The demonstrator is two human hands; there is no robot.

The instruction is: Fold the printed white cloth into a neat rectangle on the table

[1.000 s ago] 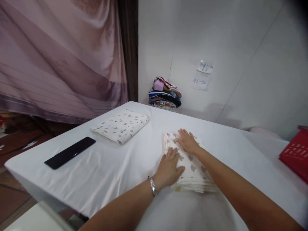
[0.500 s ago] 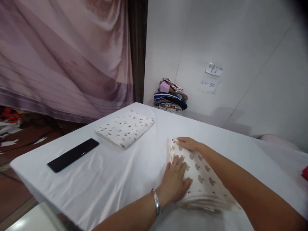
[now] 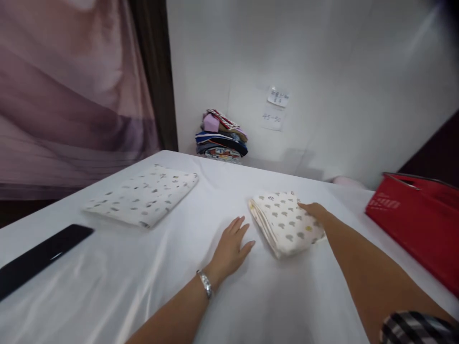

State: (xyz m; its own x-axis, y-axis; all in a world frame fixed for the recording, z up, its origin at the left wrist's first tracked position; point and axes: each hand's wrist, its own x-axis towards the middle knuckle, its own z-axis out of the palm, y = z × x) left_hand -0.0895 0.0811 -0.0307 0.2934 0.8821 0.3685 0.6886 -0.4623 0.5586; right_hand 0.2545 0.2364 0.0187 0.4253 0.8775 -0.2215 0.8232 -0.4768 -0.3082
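Note:
A small folded white cloth with a grey-brown print lies on the white-covered table, its stacked layers showing along the left edge. My right hand grips its right side, the thumb on top and the other fingers mostly hidden. To the left of that cloth, my left hand is low over the table cover, fingers stretched out, holding nothing. A silver bracelet circles the left wrist.
Another folded white cloth with dark motifs lies at left, beyond a black flat object. A red bag stands at right. Behind the table are stacked folded fabrics and a wall with paper notes.
The view has turned right, bringing the red bag in. My left hand has come off the printed cloth, which now looks more compact. My right hand has shifted to its right side.

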